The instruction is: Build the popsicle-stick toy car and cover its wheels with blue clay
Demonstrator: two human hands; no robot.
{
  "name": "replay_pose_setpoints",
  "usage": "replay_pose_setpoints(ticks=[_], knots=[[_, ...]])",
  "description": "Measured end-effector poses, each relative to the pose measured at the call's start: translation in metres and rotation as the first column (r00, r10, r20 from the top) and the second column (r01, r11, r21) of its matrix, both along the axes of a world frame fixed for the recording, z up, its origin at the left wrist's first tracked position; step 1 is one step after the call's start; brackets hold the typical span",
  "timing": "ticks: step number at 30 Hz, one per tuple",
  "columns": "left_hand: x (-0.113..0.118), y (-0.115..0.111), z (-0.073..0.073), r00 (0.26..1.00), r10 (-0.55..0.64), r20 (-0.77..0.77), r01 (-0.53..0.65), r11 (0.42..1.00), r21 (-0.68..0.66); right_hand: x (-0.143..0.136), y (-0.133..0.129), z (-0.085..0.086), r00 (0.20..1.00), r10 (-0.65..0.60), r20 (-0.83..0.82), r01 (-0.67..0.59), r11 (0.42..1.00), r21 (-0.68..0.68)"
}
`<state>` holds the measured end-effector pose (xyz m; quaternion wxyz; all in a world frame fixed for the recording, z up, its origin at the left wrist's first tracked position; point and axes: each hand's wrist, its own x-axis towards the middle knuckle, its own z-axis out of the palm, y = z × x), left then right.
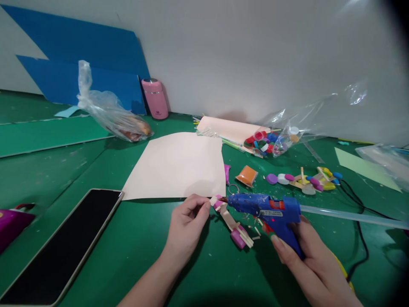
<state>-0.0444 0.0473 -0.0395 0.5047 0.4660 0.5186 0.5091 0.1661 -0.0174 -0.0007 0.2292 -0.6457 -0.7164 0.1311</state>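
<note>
My right hand (315, 260) is wrapped round the grip of a blue hot glue gun (265, 205), with a clear glue stick (345, 215) running out of its back. The gun's nozzle touches or nearly touches a small pink piece at the upper end of a craft-stick model (228, 218). At that end my left hand (188, 221) pinches a small pale wooden piece (213, 201) between thumb and fingertips. The model's lower end has a pink block (238, 238) and thin sticks, and rests low over the green table. Whether the pale piece is fixed to the model, I cannot tell.
A cream paper sheet (182, 166) lies beyond my left hand, with a phone (64, 247) to the left. An orange packet (247, 175) and another stick model (306, 181) sit behind the gun. A black cable (361, 238) runs at right. A pink flask (155, 99) stands near the wall.
</note>
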Motion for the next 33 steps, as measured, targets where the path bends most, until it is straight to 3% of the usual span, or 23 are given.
replay_pose_setpoints(ticks=[11, 25, 33], knots=[[0.0026, -0.0022, 0.0047, 0.999, -0.011, 0.033, 0.012, 0.999, -0.032, -0.0056, -0.0016, -0.0057, 0.989, -0.091, -0.117, 0.089, 0.996, -0.019], [0.0019, -0.0019, 0.0048, 0.999, -0.028, -0.019, 0.027, 1.000, -0.014, -0.0043, -0.0006, -0.0058, 0.991, -0.082, -0.106, 0.080, 0.997, -0.019], [0.0004, -0.0005, 0.0037, 0.999, -0.024, 0.040, 0.025, 0.999, -0.038, -0.0038, -0.0014, -0.0029, 0.993, -0.080, -0.085, 0.080, 0.997, -0.003]])
